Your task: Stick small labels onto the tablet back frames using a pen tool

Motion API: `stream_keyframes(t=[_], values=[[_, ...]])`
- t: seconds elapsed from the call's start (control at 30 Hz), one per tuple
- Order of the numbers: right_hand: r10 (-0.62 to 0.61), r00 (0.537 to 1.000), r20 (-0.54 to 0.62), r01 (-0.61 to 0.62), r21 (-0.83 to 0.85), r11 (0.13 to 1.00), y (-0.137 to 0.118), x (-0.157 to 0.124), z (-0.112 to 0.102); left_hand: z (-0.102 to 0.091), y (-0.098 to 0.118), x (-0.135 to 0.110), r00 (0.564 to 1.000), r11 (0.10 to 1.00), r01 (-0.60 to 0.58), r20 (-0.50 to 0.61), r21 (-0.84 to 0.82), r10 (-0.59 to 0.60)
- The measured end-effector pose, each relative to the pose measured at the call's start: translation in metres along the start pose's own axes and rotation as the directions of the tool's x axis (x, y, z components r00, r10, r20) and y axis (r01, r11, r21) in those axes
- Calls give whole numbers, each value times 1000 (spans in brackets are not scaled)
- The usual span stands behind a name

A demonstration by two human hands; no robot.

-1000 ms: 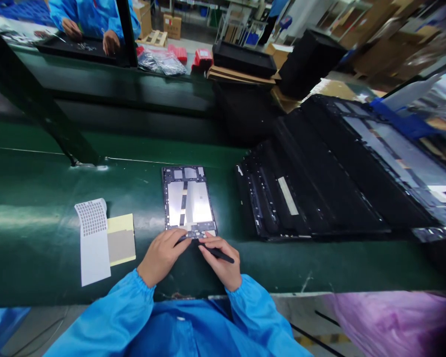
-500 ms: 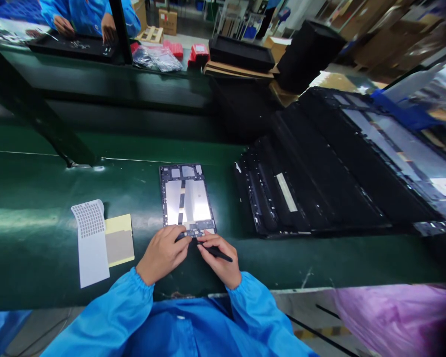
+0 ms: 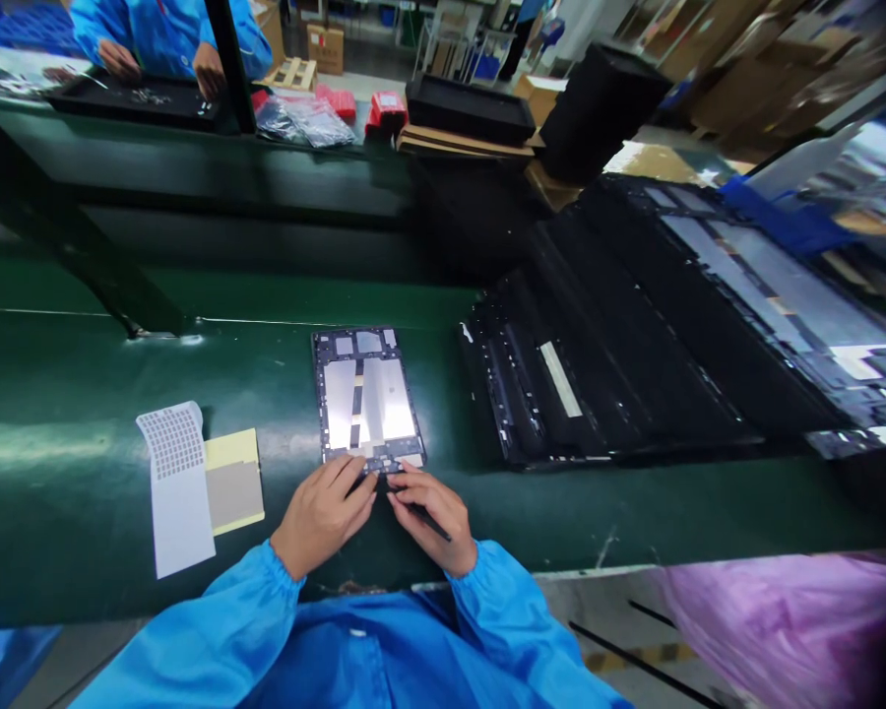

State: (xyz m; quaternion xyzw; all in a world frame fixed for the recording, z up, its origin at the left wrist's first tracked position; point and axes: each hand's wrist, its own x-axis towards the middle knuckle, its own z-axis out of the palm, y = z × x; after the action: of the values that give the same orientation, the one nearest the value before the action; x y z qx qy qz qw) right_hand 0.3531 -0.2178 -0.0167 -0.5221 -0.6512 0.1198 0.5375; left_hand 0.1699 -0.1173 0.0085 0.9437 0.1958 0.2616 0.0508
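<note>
A dark tablet frame (image 3: 366, 397) with silvery panels lies flat on the green belt (image 3: 66, 394) in front of me. My left hand (image 3: 323, 515) rests at its near edge, fingers curled down onto the frame's bottom rim. Beside it, my right hand (image 3: 429, 515) grips a thin black tool (image 3: 431, 522) like a pen, its tip at the same near edge. Both hands nearly touch each other. Blue sleeves cover my arms.
A white sheet with a dotted patch (image 3: 175, 484) and a yellow-edged grey pad (image 3: 234, 483) lie left of my hands. Overlapping black trays (image 3: 620, 345) fill the right side. Across the belt another person's hands (image 3: 208, 72) work over a black tray (image 3: 129, 98).
The view has drifted slightly; my hands stay at the frame's near edge. My right hand has edged a little closer to the left hand.
</note>
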Motion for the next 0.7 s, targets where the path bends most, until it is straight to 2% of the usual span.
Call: stream_keyframes(t=[0.17,0.5,0.7], values=[[51,999,-4,-51,12,999,-1,1,-1,-1,-5,-2,996,996,0,-93,-86,-8],[-14,995,95,20,-66,998,-5,5,-2,0,-6,-1,998,997,6,-69,-82,-12],[-18,999,43,19,-26,999,-1,-1,-1,-1,-5,-1,996,997,15,-88,-79,-22]])
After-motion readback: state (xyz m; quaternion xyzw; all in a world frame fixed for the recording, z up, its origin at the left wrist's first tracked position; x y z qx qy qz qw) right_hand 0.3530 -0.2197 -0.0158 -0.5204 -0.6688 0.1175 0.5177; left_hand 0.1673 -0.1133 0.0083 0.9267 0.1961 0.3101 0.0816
